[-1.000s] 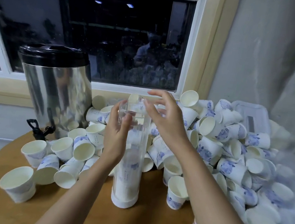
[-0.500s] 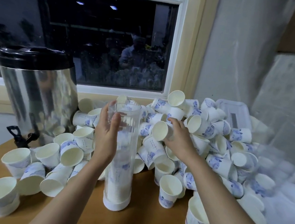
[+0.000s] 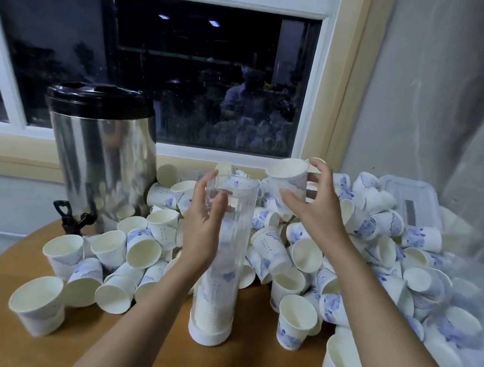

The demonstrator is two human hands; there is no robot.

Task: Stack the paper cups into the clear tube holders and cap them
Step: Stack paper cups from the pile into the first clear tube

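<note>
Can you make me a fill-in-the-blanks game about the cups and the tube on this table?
1. The right hand holds one paper ____.
2. The left hand grips the clear tube, which stands ____ on the table.
3. The metal urn has a ____ lid.
Missing words: cup; upright; black.
</note>
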